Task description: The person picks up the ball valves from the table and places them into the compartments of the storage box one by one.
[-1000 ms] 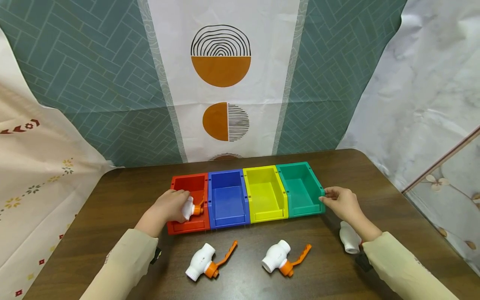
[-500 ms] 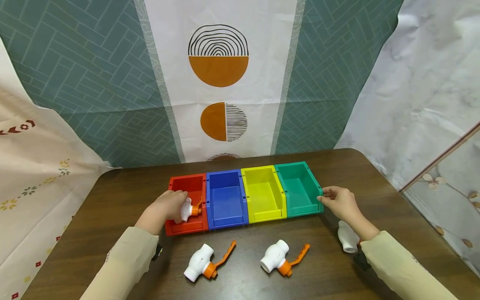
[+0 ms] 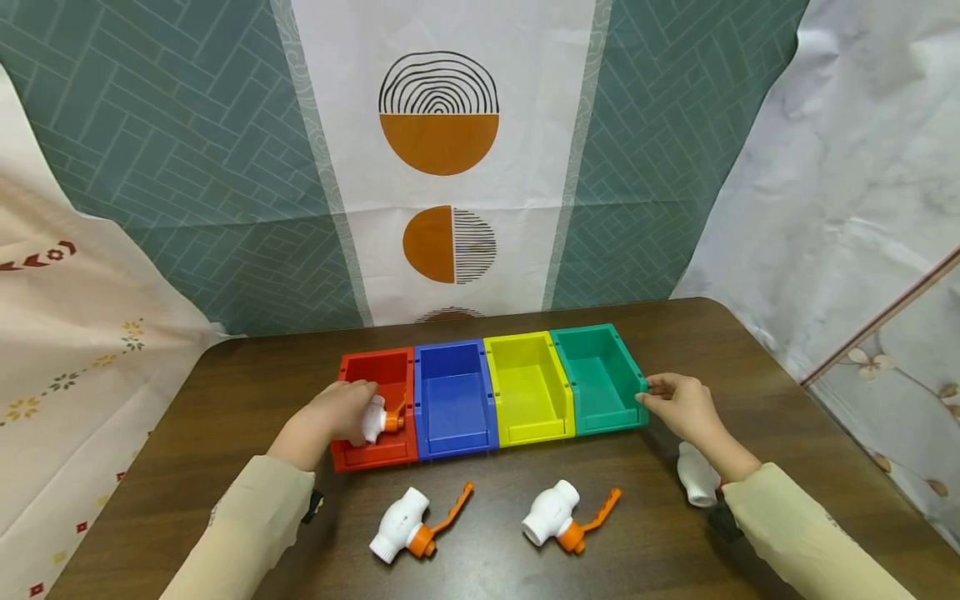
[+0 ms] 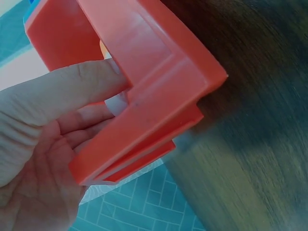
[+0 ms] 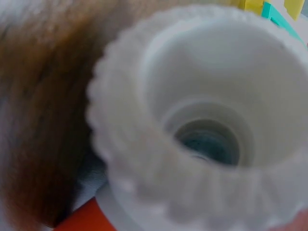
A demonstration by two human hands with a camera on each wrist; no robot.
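Note:
My left hand [image 3: 336,412] reaches into the red bin [image 3: 378,458] and grips a white ball valve [image 3: 372,421] with an orange handle. In the left wrist view the thumb [image 4: 72,89] lies inside the bin, and the bin's wall [image 4: 149,62] hides most of the valve. My right hand [image 3: 684,404] pinches the right edge of the green bin [image 3: 600,383]. Under the right wrist another white ball valve [image 3: 697,477] lies on the table, partly covered by the forearm. Its ribbed open end [image 5: 130,139] fills the right wrist view, where the hand's grip is out of sight.
Between the red and green bins stand a blue bin [image 3: 453,408] and a yellow bin [image 3: 528,387], all in one row. Two more ball valves, one on the left [image 3: 401,523] and one in the middle [image 3: 553,512], lie on the brown table [image 3: 480,567] before them.
Both hands keep nearly the same place. The valve in the left hand sits slightly lower in the red bin than a second ago; the head view has shifted a little.

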